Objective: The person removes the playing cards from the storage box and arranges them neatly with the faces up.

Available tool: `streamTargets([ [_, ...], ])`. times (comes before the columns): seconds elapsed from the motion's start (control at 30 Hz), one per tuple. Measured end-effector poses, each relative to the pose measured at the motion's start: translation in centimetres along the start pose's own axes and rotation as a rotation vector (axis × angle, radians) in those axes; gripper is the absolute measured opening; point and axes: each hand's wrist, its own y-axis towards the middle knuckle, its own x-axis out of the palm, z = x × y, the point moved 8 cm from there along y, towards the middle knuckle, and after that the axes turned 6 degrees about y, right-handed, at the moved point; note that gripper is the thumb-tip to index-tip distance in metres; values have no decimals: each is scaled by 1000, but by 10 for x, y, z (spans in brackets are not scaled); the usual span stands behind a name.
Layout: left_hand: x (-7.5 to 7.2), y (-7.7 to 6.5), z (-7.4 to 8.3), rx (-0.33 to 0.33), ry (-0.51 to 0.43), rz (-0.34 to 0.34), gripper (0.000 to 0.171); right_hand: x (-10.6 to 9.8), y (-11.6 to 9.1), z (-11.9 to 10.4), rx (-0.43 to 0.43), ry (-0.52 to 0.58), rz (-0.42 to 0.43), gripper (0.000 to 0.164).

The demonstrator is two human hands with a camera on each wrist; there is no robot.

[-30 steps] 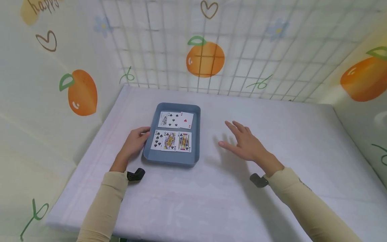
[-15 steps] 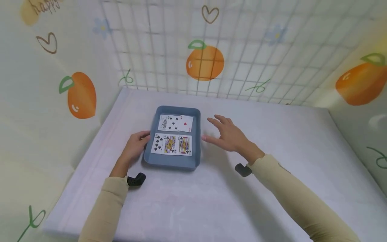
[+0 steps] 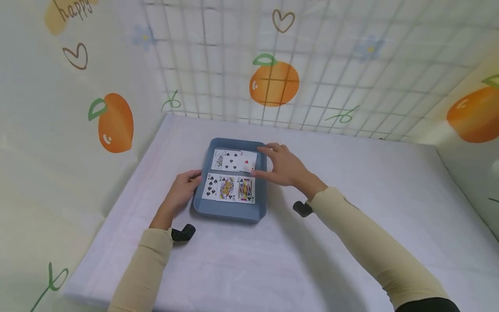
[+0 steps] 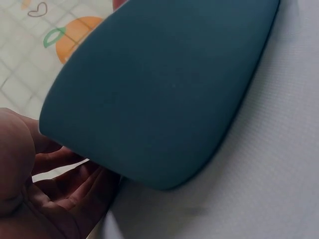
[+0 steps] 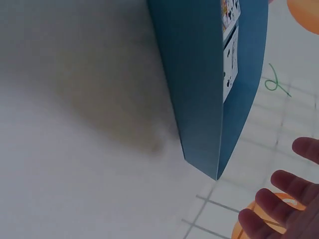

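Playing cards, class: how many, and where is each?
6, in the tray: far left card, far middle card, far right card, near left card, near middle card, near right card. Others may lie beneath.

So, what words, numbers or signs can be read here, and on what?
"happy": on the backdrop, upper left.
Heart outlines: also on the backdrop.
Red heart sign: on the upper right card.
Black spade signs: on the upper middle card and lower left card.
Corner numbers and letters on the playing cards: too small to read surely.
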Motion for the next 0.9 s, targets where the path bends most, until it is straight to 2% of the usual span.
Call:
streamTargets([
  [0.2, 1, 1, 1, -6, 11, -5, 45, 0, 13, 0, -17, -11, 9, 90],
  [0.57, -1, -5, -2, -16, -33, -2, 43, 8, 33, 8, -14, -38, 22, 88],
  [0.9, 2, -2, 3, -24, -26, -2, 43, 11, 44, 12, -9, -39, -4, 89],
])
